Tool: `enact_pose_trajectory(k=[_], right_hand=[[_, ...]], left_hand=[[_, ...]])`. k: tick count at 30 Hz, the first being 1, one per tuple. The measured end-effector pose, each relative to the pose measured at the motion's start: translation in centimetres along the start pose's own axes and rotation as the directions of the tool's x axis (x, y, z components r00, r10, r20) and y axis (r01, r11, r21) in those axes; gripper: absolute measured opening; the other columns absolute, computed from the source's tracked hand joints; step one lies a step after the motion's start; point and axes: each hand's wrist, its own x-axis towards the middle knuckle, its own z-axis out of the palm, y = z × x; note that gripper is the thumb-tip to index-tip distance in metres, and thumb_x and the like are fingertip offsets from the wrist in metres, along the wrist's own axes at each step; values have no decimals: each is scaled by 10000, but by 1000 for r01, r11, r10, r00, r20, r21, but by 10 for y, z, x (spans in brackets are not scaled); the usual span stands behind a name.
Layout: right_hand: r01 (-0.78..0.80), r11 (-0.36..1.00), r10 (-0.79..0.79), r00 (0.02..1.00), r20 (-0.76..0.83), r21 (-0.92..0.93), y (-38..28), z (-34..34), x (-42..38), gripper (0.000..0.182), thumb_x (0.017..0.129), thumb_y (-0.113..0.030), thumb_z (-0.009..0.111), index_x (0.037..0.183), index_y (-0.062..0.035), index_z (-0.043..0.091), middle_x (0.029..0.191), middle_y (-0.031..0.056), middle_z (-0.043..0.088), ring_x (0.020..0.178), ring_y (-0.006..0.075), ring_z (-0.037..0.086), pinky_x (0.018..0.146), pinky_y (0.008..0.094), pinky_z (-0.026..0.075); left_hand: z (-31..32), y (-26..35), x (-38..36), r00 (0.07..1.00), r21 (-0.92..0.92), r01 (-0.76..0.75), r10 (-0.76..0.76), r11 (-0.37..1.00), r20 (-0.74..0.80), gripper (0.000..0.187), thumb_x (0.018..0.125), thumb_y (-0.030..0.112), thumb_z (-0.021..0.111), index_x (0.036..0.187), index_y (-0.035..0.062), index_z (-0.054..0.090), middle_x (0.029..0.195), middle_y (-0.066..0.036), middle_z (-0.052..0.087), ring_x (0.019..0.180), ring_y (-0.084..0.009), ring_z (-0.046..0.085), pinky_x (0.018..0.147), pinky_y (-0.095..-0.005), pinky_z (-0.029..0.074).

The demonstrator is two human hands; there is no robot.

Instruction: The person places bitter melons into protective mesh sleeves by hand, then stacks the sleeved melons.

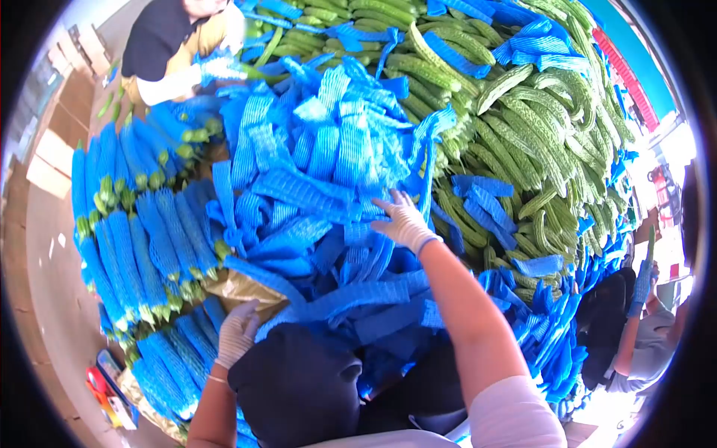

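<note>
While left hand (237,332) rests closed, right hand (403,222) spreads open on crosswise-lying blue sleeves (321,187).

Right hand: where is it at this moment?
In the head view, the right hand reaches just right of centre onto the pile of blue foam net sleeves, beside the heap of green bitter gourds.

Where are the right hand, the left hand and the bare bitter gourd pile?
right hand (403,222): head view, back of the gloved hand.
left hand (237,332): head view, back of the gloved hand.
bitter gourd pile (523,127): head view, an uncovered green gourd in the heap.
</note>
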Motion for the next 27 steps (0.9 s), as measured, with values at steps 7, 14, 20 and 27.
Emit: enact_pose_trajectory(k=[7,14,20,27], right_hand=[[148,834,-136,989,-60,532,-58,-56,9,419,845,-347,656,1183,-100,631,1129,102,605,1047,240,569,943,364,414],[273,321,-196,956,-218,907,-102,-163,-130,406,963,-326,532,1142,27,622,997,19,604,908,111,522,864,275,402],[434,288,-93,900,-426,854,-113,-163,-187,410,959,-253,547,1253,33,548,1025,57,598,990,137,531,890,264,396],[455,239,68,873,-483,858,-99,-159,-220,429,935,-219,581,1290,15,526,1107,96,585,1035,173,522,953,293,377]], left_hand=[[-22,89,36,980,254,-196,200,947,7,249,884,118,558,1096,1,618,1040,-176,638,1008,-322,604,908,-375,456],[-15,274,44,707,192,-707,688,680,166,331,830,184,670,1103,15,592,1022,-162,619,966,-315,604,861,-381,480],[42,332,29,641,221,-761,656,610,398,259,836,224,664,962,20,567,869,-168,604,815,-354,608,716,-403,485],[69,346,-4,692,81,-689,620,720,371,205,854,176,631,955,23,539,835,-163,616,766,-332,622,680,-398,486]])
